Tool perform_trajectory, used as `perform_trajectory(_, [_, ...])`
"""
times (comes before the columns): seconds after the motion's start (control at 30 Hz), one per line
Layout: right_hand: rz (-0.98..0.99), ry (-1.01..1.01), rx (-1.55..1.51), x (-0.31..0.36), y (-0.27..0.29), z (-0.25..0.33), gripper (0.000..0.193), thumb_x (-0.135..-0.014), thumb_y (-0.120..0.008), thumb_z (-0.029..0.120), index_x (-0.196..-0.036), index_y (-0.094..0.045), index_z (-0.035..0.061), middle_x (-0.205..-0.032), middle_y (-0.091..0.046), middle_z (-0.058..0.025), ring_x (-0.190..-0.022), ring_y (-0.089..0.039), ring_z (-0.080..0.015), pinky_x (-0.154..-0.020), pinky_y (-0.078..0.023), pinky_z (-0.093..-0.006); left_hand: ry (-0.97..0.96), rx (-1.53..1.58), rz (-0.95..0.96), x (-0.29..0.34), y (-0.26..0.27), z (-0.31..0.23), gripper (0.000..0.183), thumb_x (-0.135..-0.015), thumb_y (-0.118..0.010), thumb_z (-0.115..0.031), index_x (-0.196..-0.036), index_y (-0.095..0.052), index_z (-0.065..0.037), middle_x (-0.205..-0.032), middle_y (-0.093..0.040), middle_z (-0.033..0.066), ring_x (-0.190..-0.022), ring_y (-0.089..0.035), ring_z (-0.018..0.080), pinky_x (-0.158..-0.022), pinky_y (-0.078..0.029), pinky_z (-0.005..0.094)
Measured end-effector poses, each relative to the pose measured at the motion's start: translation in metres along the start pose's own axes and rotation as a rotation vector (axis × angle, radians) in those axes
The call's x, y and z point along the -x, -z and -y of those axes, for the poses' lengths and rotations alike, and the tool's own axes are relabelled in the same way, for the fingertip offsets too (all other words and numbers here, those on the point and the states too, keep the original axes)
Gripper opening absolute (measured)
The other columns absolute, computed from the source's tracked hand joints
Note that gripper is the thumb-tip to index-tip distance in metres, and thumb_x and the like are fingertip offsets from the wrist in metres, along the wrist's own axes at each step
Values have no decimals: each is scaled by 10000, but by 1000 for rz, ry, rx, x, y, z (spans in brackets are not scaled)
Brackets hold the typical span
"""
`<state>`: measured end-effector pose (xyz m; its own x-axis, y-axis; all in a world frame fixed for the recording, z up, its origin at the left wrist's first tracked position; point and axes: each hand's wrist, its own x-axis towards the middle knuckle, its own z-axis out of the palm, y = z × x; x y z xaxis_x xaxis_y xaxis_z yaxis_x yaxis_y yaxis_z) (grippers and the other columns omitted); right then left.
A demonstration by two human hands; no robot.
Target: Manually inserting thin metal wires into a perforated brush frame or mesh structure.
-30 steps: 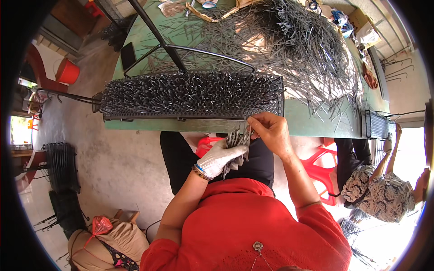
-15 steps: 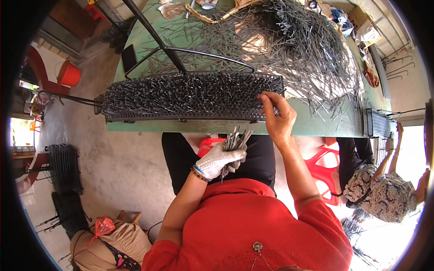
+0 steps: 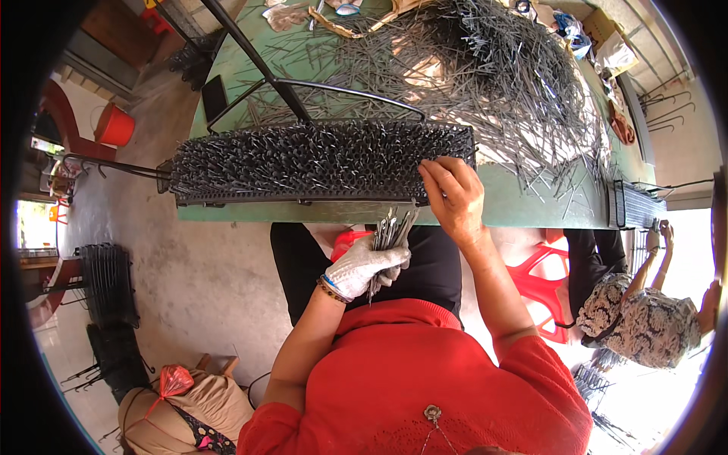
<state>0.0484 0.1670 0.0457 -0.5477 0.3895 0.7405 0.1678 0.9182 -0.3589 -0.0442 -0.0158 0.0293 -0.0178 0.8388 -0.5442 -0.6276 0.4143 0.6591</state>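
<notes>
My left hand, in a whitish glove, is closed round a bundle of thin grey metal strips above my lap. The strips fan out upward, and their lower ends poke out below the fist. My bare right hand reaches to the right end of a long black wire rack at the table's near edge. Its thumb and fingers are pinched together by the front corner; whatever is between them is too small or hidden. Densely packed upright metal pieces fill the rack.
Loose metal strips heap and spread over the green table. A black frame bar rises from the rack. At right, a co-worker in a patterned top handles another rack. A red stool stands nearby.
My right hand has moved left and slightly down, to the front corner of the rack. The left hand with the metal strips has shifted slightly left. The co-worker's hands have moved a little.
</notes>
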Motion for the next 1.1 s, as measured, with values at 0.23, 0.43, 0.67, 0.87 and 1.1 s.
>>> perform_trajectory(0.23, [49,42,6,-3,6,5,202,-743,-760,54,-931,-690,69,-878,-630,-60,-686,-599,-224,-625,-484,-335,5,-23,-12,1,-1,-3,131,-883,-665,-153,-956,-583,-82,-762,-584,14,-559,-507,56,-460,-405,203])
perform_trajectory(0.43, [14,-12,-16,2,4,3,202,-738,-761,48,-927,-692,58,-872,-635,-58,-672,-598,-218,-615,-486,-327,-12,-35,-8,2,-1,-4,151,-874,-679,-169,-946,-583,-77,-757,-587,11,-556,-510,54,-455,-406,198])
perform_trajectory(0.67, [46,-5,1,5,6,8,211,-737,-762,27,-935,-693,45,-872,-635,-73,-687,-610,-237,-620,-493,-336,-13,-54,-5,3,0,-3,178,-862,-699,-198,-930,-591,-74,-742,-588,6,-556,-521,50,-461,-417,194])
perform_trajectory(0.87, [65,-112,-57,6,10,11,207,-768,-763,51,-964,-701,27,-871,-644,-82,-667,-610,-194,-577,-486,-324,-16,-16,9,2,4,-1,171,-865,-697,-186,-943,-593,-74,-746,-589,8,-574,-527,50,-468,-421,197])
perform_trajectory(1.1, [407,-581,-390,7,36,35,201,-831,-749,155,-955,-708,3,-880,-663,-62,-578,-510,-77,-512,-401,-214,-28,-58,-20,6,-3,-8,180,-877,-687,-178,-986,-589,-73,-750,-586,7,-576,-525,60,-466,-407,196])
